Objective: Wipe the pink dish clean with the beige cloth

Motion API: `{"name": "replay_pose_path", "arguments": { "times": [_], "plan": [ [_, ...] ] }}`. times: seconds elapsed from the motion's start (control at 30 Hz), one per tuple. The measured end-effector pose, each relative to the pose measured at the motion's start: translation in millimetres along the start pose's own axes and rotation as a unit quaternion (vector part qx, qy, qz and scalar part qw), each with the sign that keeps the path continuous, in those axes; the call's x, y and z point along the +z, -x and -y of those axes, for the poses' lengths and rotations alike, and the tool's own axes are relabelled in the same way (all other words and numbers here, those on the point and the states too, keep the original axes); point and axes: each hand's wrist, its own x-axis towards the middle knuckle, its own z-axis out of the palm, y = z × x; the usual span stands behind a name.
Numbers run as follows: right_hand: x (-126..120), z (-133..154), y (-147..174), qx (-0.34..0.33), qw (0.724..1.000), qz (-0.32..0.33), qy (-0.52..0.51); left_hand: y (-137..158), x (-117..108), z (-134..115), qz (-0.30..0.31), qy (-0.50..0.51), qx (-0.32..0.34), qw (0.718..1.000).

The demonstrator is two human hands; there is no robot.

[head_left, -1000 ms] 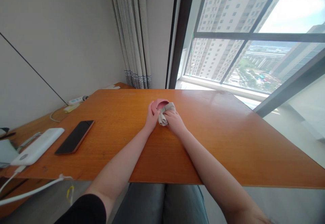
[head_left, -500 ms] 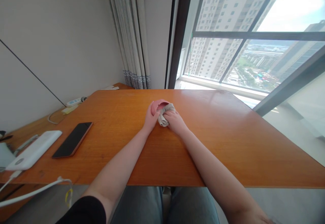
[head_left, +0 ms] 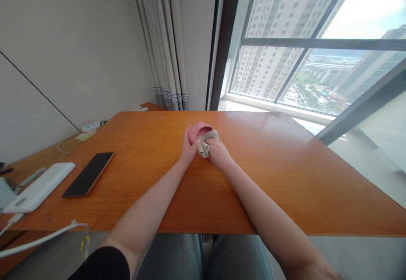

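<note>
A broad window [head_left: 275, 42] lights a wooden tabletop [head_left: 292, 182]. Toward its far edge, the left grip [head_left: 187, 149] closes around the side of a pink bowl [head_left: 194, 132], while the right grip [head_left: 218, 152] clutches a grey cloth [head_left: 203, 149] against the opening. Whether the bowl touches the wood cannot be told. It could twist loose if the cloth pushes harder than the left grip holds. Counted: one bowl, one cloth, one phone [head_left: 89, 175], one white device [head_left: 41, 189], two hands.
</note>
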Motion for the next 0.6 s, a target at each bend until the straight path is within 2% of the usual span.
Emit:
{"name": "replay_pose_path", "arguments": {
  "times": [0.17, 0.37, 0.47, 0.6],
  "plan": [
    [-4.7, -5.7, 1.4, -0.028, 0.999, -0.009, 0.028, -6.1, -9.1, -4.2, 0.050, -0.015, 0.010, 0.999],
    [-3.8, 3.0, 3.1, 0.052, 0.998, -0.004, 0.025, 8.5, 10.8, 0.6, 0.013, 0.068, -0.028, 0.997],
    [-3.2, 6.3, 3.0, 0.048, 0.999, 0.010, 0.015, 9.2, 12.5, 2.2, -0.007, 0.035, -0.021, 0.999],
    [-3.5, 4.5, 2.8, 0.016, 1.000, 0.022, 0.012, 1.3, 2.0, 1.5, -0.003, 0.000, -0.001, 1.000]
  ]
}}
